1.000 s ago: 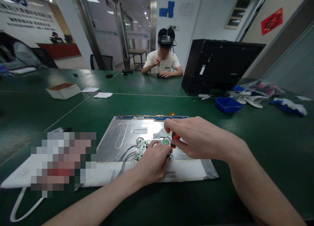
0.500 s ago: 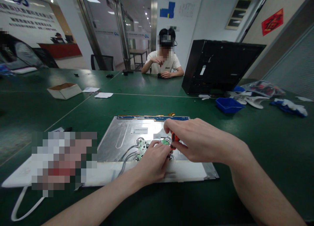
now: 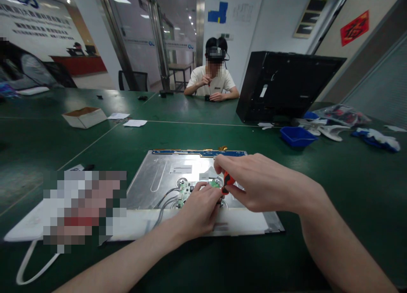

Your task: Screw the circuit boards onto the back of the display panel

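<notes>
My right hand (image 3: 254, 180) is closed around the red-and-black handle of a screwdriver (image 3: 227, 181), which points down at the green circuit board (image 3: 183, 193). Over that board lies my left hand (image 3: 203, 206), its fingers bent and its fingertips close against the screwdriver's lower end. Whether they pinch the shaft or a small part is hidden. The board sits on a flat silver display panel (image 3: 144, 178) with a blue strip (image 3: 178, 152) along its far edge. Grey cables (image 3: 163, 206) run from the board's left side, and a white band (image 3: 241, 221) covers the near edge.
Left of the panel lies a white bag (image 3: 23, 225) with a handle, partly blurred out. Farther back are an open box (image 3: 84, 117), papers (image 3: 135, 123), a black monitor (image 3: 286, 85), a blue tray (image 3: 297, 136) and gloves (image 3: 377, 139). A co-worker (image 3: 213, 79) sits opposite, holding a tool.
The screwdriver handle and my right hand have shifted very slightly. My left hand stays in place on the board. Across the table, the co-worker's raised hand has moved a little lower.
</notes>
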Available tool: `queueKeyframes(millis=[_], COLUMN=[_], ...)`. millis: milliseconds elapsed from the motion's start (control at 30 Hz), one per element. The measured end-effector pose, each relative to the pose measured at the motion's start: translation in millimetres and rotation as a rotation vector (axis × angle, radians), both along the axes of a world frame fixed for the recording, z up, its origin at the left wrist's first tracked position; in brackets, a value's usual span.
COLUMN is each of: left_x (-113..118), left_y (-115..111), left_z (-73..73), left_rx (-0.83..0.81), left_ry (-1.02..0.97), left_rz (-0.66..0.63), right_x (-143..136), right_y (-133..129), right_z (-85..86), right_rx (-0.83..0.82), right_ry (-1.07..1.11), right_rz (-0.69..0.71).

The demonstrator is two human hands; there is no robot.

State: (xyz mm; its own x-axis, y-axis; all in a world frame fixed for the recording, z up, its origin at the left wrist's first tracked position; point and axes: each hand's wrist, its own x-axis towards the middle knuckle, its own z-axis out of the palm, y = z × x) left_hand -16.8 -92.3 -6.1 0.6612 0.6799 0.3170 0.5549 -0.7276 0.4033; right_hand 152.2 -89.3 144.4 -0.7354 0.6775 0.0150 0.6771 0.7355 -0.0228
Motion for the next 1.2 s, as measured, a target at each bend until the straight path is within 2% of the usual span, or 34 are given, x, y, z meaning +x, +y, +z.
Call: queueKeyframes(millis=[367,600,900,1067,1200], left_x=[-0.2,-0.1,0.5,0.3,0.2], left_y=[-0.3,0.2,-0.1,0.5,0.4], left_z=[1.4,1.2,0.3,-1.8,-0.9], left_rx=[-0.001,0.012,0.003,0.02,0.021], left_ry=[-0.002,-0.005,0.002,0.002,0.0], left_rz=[0.002,0.006,-0.003,0.001,-0.008], right_x=[-4.3,-8.1,-6.4,-0.8,1.5], right_y=[3.9,2.7,3.0,2.0,0.1], right_z=[-1.5,-2.3,-1.3,0.4,2.6], right_rx=[0.085,0.212,0.072,-0.034,-0.05], right_ry=[-0.056,-0.094,-0.097,-0.024,-0.021], right_rz=[-0.102,-0.148,-0.11,-0.011,0.026])
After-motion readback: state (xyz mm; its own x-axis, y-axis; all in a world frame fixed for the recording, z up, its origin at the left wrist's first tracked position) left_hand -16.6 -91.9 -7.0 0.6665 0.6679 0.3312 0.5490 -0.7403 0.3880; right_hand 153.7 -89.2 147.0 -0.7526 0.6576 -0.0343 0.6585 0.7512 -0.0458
